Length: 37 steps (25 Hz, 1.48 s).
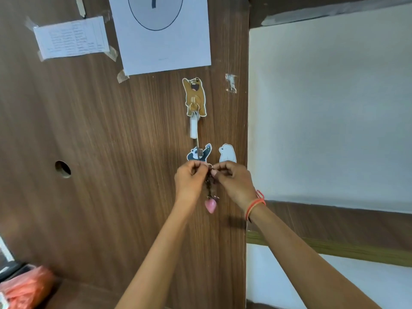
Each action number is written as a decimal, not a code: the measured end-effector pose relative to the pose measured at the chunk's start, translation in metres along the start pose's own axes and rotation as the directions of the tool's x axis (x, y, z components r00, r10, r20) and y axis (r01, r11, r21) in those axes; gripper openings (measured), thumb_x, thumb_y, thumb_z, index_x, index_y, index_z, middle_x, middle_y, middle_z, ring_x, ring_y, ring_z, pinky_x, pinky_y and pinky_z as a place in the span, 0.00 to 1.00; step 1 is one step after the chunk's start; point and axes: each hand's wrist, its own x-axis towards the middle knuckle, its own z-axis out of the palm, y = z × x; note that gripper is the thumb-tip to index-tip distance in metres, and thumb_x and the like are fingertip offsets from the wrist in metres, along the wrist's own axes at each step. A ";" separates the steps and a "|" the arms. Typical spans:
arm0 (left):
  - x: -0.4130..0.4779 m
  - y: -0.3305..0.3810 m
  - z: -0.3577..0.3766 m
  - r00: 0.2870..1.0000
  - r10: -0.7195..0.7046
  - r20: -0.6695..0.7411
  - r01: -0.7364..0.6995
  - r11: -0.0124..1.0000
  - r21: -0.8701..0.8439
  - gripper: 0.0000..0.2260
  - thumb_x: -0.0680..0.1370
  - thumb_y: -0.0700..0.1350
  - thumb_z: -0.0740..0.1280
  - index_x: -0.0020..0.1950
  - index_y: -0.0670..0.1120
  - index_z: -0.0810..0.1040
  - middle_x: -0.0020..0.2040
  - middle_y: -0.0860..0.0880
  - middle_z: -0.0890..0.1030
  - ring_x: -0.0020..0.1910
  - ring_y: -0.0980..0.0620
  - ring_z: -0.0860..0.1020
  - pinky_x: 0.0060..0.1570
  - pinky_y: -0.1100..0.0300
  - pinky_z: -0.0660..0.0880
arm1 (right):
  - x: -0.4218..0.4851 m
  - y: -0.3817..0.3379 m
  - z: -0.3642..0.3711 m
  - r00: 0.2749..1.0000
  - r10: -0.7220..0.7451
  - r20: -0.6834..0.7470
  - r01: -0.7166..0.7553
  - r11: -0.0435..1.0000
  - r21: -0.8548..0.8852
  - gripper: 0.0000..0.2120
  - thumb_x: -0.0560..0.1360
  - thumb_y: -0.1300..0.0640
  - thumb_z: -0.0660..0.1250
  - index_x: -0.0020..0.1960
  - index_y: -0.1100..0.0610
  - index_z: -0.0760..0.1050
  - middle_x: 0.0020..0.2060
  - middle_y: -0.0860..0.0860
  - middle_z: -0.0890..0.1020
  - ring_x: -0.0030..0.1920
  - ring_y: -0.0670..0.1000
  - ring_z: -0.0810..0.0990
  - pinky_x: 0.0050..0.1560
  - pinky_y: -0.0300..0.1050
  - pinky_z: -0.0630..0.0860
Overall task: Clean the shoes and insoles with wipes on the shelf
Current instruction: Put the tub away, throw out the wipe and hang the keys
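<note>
No shoes, insoles or wipes are in view. Both hands are raised against a brown wooden panel. My left hand and my right hand pinch the top ring of a keychain between them, just below a panda sticker hook. A dark beaded strand and a pink heart charm hang down from the ring between my wrists. An orange band circles my right wrist.
A brown bear hook higher up holds a white tag with keys. A white bear sticker sits to the right. Papers are taped above. An orange plastic bag lies at bottom left. White wall at right.
</note>
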 end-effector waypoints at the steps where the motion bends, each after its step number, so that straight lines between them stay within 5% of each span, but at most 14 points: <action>1: 0.010 0.004 -0.001 0.998 0.010 -0.056 -0.010 1.000 0.011 0.08 0.76 0.38 0.65 0.38 0.45 0.79 0.34 0.51 0.78 0.35 0.53 0.74 0.42 0.58 0.73 | 0.010 -0.006 0.005 0.999 -0.028 -0.024 0.027 0.999 -0.036 0.05 0.74 0.63 0.67 0.49 0.60 0.81 0.40 0.50 0.82 0.40 0.45 0.78 0.51 0.39 0.75; 8: 0.051 -0.010 -0.005 0.973 -0.152 -0.171 0.167 0.983 0.079 0.11 0.76 0.40 0.65 0.33 0.45 0.76 0.30 0.51 0.75 0.28 0.56 0.70 0.30 0.62 0.67 | 0.042 -0.003 0.045 0.996 0.019 -0.083 -0.044 0.949 -0.313 0.08 0.76 0.57 0.65 0.52 0.55 0.81 0.50 0.53 0.84 0.53 0.53 0.82 0.55 0.48 0.77; 12: 0.046 -0.028 -0.006 0.972 -0.161 -0.173 0.182 0.977 0.108 0.08 0.76 0.41 0.65 0.37 0.43 0.78 0.32 0.49 0.77 0.31 0.52 0.73 0.36 0.60 0.71 | 0.033 0.008 0.053 0.992 -0.001 -0.128 -0.035 0.960 -0.277 0.10 0.76 0.58 0.63 0.54 0.54 0.80 0.49 0.51 0.84 0.52 0.52 0.82 0.54 0.47 0.77; 17: 0.046 -0.052 -0.009 0.947 -0.318 -0.046 0.312 0.944 -0.107 0.11 0.75 0.39 0.66 0.33 0.45 0.77 0.28 0.46 0.76 0.23 0.52 0.72 0.26 0.64 0.69 | 0.025 0.022 0.055 0.987 0.006 -0.161 -0.057 0.947 -0.316 0.08 0.77 0.58 0.63 0.52 0.54 0.79 0.47 0.51 0.84 0.49 0.52 0.81 0.50 0.46 0.76; 24: 0.028 -0.067 0.001 0.985 -0.135 -0.109 0.127 0.989 -0.081 0.07 0.78 0.41 0.65 0.40 0.49 0.76 0.35 0.49 0.78 0.33 0.53 0.73 0.41 0.56 0.71 | 0.019 0.036 0.061 0.984 0.053 -0.169 -0.111 0.926 -0.361 0.07 0.77 0.55 0.62 0.52 0.53 0.77 0.49 0.51 0.83 0.51 0.54 0.80 0.49 0.46 0.76; 30: 0.011 -0.065 0.004 0.982 0.041 -0.187 -0.030 0.997 0.065 0.02 0.77 0.38 0.65 0.49 0.43 0.76 0.38 0.54 0.77 0.33 0.60 0.76 0.39 0.62 0.73 | 0.010 0.036 0.050 0.990 0.064 -0.129 -0.115 0.893 -0.436 0.11 0.76 0.58 0.61 0.56 0.50 0.77 0.52 0.49 0.82 0.54 0.52 0.79 0.52 0.44 0.75; 35: -0.013 -0.063 0.026 0.906 0.083 -0.414 0.034 0.963 0.268 0.17 0.74 0.38 0.67 0.62 0.43 0.73 0.62 0.43 0.71 0.62 0.43 0.68 0.59 0.48 0.66 | -0.017 0.053 0.008 0.989 -0.126 -0.078 0.072 0.872 -0.484 0.12 0.76 0.60 0.60 0.56 0.52 0.78 0.54 0.47 0.81 0.53 0.49 0.80 0.53 0.42 0.76; 37: -0.030 -0.062 0.045 0.868 0.270 -0.417 -0.118 0.928 0.354 0.18 0.72 0.39 0.64 0.62 0.45 0.73 0.65 0.43 0.68 0.63 0.40 0.66 0.59 0.45 0.65 | -0.024 0.064 -0.018 0.985 -0.133 -0.113 0.055 0.851 -0.523 0.12 0.77 0.60 0.60 0.55 0.52 0.79 0.54 0.48 0.81 0.51 0.50 0.80 0.51 0.43 0.76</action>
